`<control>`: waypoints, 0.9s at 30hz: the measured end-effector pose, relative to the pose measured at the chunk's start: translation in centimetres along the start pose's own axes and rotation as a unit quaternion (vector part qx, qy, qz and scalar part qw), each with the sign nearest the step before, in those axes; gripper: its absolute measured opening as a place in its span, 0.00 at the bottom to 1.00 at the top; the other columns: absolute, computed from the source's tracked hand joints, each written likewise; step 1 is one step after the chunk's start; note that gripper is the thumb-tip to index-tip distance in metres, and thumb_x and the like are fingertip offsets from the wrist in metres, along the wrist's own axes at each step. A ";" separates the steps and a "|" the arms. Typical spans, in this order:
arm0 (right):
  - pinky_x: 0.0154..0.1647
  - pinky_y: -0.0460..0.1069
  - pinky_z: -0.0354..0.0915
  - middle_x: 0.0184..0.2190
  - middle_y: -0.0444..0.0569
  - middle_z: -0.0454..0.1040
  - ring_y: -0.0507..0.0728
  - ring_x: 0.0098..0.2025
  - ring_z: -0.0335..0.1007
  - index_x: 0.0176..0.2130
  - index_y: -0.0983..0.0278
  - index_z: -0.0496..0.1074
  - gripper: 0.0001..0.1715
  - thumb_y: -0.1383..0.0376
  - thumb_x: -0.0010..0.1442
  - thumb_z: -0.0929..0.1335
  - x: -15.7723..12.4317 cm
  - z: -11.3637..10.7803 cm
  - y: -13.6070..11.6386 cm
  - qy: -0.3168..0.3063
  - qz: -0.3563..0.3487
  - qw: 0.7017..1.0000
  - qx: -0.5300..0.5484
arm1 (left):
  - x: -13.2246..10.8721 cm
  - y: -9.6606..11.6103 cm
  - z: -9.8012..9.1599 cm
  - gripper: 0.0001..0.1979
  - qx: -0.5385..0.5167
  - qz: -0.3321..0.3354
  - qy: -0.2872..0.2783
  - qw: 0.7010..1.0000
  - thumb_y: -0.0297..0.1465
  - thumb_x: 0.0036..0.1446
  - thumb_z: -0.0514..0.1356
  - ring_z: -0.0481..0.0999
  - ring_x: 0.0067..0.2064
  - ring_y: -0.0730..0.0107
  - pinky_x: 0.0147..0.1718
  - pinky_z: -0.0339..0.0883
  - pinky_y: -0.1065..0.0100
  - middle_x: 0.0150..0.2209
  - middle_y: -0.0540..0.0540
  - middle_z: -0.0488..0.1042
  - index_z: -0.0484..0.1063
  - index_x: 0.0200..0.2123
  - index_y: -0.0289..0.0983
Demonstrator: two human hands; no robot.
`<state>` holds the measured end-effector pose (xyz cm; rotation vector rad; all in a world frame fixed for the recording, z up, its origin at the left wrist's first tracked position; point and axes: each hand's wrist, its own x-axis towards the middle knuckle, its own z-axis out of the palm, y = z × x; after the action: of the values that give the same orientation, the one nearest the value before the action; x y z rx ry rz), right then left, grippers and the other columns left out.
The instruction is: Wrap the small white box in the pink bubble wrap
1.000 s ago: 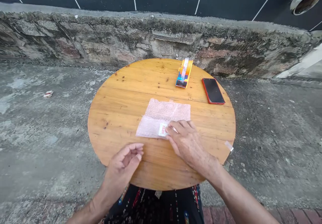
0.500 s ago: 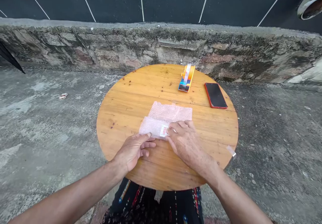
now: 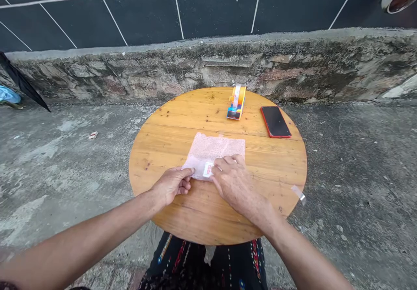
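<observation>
Here, bubble wrap (image 3: 218, 145) beneath right hand (image 3: 233, 180), grip unclear, corner in pinch of left hand (image 3: 172, 185).

Pink bubble wrap (image 3: 215, 145), flat on wooden tabletop (image 3: 163, 144), near side folded over, red-marked white label (image 3: 207, 169) there

Bubble wrap (image 3: 216, 146): thin, bumpy plastic
Table (image 3: 163, 133): smooth, satiny wood
Phone (image 3: 276, 121), far right: glossy screen
Far low wall (image 3: 224, 66): rough stone

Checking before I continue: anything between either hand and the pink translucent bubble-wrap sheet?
Nothing visible: the left hand pinches the sheet by its near left corner, the right hand rests on its near part.
</observation>
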<state>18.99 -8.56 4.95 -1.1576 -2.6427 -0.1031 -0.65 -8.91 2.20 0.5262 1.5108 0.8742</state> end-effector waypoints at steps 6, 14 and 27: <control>0.45 0.56 0.53 0.36 0.51 0.74 0.60 0.41 0.65 0.32 0.65 0.73 0.08 0.69 0.62 0.65 0.0 0.1 0.0 -0.001 -0.006 1.000 -0.005 | -0.4 0.5 0.3 0.11 0.057 0.053 0.017 0.997 0.29 0.41 0.68 0.70 0.20 0.76 0.12 0.57 0.78 0.22 0.49 0.73 0.72 0.29 0.31; 0.45 0.56 0.53 0.35 0.51 0.74 0.60 0.41 0.65 0.32 0.64 0.73 0.07 0.69 0.61 0.65 0.0 0.4 0.1 0.007 -0.011 1.000 -0.013 | -0.1 0.5 0.8 0.13 0.037 0.033 0.023 0.999 0.28 0.38 0.67 0.66 0.17 0.79 0.15 0.60 0.76 0.20 0.52 0.72 0.69 0.29 0.33; 0.44 0.56 0.53 0.36 0.51 0.74 0.60 0.40 0.65 0.33 0.64 0.74 0.05 0.69 0.60 0.67 0.2 0.3 0.1 0.011 -0.009 1.000 -0.013 | 0.3 0.7 0.3 0.14 0.055 0.017 0.012 0.998 0.32 0.38 0.67 0.65 0.17 0.79 0.15 0.58 0.76 0.21 0.51 0.71 0.71 0.29 0.33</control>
<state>18.87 -8.33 4.71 -1.1333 -2.6406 -0.1531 -0.54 -8.19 2.60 0.6263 1.5817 0.8294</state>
